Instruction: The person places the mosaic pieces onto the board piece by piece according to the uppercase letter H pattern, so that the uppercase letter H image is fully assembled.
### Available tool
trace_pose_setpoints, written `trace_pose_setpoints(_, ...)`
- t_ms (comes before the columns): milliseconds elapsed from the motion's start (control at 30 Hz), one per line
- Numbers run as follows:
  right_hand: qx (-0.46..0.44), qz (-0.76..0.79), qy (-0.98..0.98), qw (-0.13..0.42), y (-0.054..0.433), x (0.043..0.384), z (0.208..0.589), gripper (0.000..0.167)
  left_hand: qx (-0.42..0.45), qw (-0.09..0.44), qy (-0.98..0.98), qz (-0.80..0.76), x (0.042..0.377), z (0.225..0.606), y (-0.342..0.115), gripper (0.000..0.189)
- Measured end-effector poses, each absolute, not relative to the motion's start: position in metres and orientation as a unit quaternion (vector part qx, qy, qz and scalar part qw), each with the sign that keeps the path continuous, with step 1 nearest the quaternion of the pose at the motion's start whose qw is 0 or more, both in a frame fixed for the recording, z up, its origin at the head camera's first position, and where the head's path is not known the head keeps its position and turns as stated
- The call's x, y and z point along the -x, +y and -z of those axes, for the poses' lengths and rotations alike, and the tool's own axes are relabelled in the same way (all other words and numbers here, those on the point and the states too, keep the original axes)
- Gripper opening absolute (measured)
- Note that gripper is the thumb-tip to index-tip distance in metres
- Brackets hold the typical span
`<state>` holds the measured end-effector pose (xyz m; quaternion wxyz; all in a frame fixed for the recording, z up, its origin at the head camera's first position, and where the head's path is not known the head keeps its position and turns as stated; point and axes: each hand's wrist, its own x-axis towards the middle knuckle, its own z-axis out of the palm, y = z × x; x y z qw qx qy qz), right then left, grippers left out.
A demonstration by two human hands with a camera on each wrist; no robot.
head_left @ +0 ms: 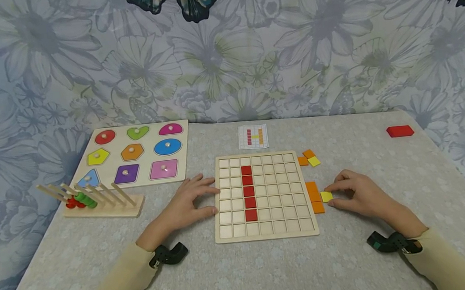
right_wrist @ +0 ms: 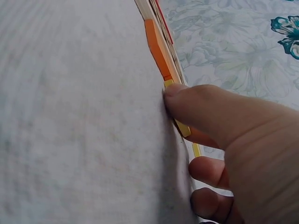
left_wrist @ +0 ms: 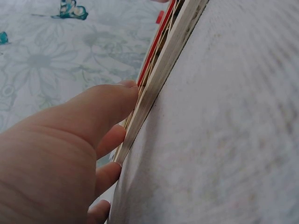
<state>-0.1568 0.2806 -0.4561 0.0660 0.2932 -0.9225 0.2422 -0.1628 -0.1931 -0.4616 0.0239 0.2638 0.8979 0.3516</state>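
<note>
A wooden grid board [head_left: 280, 227] lies flat on the table, with a column of several red square tiles [head_left: 248, 191] set in its cells. My left hand [head_left: 183, 205] rests at the board's left edge, fingers extended and touching the rim; the left wrist view has the thumb [left_wrist: 117, 100] against that side. Right of the board, my right hand [head_left: 359, 193] pinches a yellow tile [head_left: 326, 196] between thumb and index finger, low at the tabletop. Orange tiles [head_left: 312, 189] lie between that hand and the board. In the right wrist view the thumb partly covers the yellow tile [right_wrist: 183, 129].
Behind the board lies a pattern card [head_left: 253, 137]. More orange tiles and another yellow tile [head_left: 314, 161] sit by its upper right corner. A shape puzzle [head_left: 146, 165] and a peg stand [head_left: 131, 210] with red and green pieces are at left. A red block [head_left: 400, 131] lies far right.
</note>
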Motion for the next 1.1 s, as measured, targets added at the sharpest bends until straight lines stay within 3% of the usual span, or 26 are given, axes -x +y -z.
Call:
trace_pose_setpoints(433,-0.298,-0.247,-0.916,0.103,0.269,0.162,0.449,0.025,-0.266,0.026,0.9,-0.345,0.163,0.46,-0.193,0.043)
trace_pose_setpoints(1100,-0.343,-0.273,-0.898,0.046,0.216,0.189,0.44,0.026,-0.266,0.025,0.899,-0.347,0.162,0.46,-0.193,0.043)
